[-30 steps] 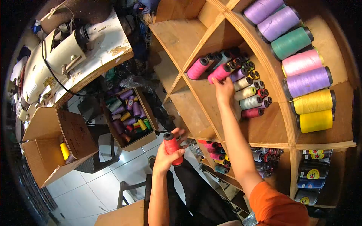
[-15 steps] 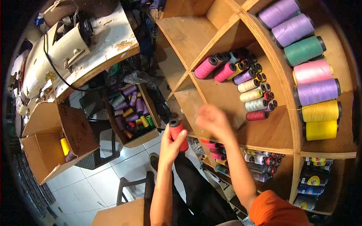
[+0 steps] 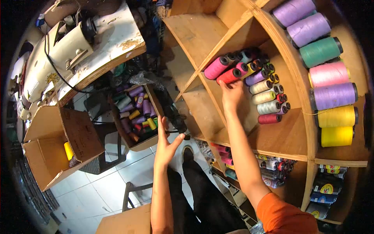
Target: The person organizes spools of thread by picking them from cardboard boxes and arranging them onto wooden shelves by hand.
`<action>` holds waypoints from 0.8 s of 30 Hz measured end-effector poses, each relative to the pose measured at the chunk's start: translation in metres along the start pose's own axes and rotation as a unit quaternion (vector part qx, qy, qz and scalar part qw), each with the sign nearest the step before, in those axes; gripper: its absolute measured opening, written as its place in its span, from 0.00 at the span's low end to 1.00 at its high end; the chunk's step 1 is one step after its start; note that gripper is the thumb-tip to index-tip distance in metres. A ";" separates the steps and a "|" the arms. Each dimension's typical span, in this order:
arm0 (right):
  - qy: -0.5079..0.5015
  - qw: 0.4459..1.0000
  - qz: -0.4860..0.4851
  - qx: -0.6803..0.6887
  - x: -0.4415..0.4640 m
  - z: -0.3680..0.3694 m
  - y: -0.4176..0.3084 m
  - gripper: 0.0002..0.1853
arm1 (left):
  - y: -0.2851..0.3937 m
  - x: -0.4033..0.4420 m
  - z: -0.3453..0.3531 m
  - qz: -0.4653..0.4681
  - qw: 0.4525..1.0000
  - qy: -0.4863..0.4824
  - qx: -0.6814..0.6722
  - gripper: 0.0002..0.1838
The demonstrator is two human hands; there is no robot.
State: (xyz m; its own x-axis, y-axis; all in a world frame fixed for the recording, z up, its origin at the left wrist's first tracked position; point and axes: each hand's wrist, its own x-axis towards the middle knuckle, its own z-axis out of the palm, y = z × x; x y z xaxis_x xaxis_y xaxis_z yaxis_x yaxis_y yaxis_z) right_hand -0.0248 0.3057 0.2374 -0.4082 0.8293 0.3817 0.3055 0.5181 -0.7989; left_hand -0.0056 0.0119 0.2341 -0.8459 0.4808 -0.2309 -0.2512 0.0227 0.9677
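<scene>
My right hand reaches into a wooden shelf compartment and grips a red thread spool. That spool lies among stacked spools, close to a pink thread spool and a purple thread spool. Cream, pale green, grey and dark red spools are piled to its right. Over the floor, my left hand is empty, with thumb and fingers spread. Just beyond it stands a cardboard box of mixed thread spools.
The wooden shelf fills the right side, with large thread cones in its right column. At left are a sewing machine on a worn table and an open cardboard box holding a yellow spool. A stool stands below.
The red spool has passed from my left hand to my right hand and moved up into the shelf compartment. My left hand has opened.
</scene>
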 end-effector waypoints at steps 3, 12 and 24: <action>0.038 0.994 -0.032 -0.092 -0.001 0.018 0.010 0.23 | -0.039 -0.021 -0.018 -0.058 0.998 0.015 0.013 0.52; -0.150 0.986 0.034 0.068 -0.104 -0.015 -0.010 0.15 | -0.202 -0.030 -0.110 -0.121 0.959 0.175 0.185 0.17; -0.537 0.814 -0.045 -0.215 -0.337 0.278 0.179 0.19 | -0.450 0.112 -0.238 -0.232 0.811 0.117 0.524 0.25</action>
State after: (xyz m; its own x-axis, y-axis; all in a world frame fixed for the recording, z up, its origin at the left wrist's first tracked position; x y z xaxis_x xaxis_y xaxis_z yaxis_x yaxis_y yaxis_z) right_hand -0.0715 0.0611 -0.1631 -0.8921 0.2411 -0.3822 0.4113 0.7837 -0.4655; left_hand -0.0990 -0.1533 -0.2518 -0.8717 0.0311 -0.4891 -0.1335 0.9452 0.2979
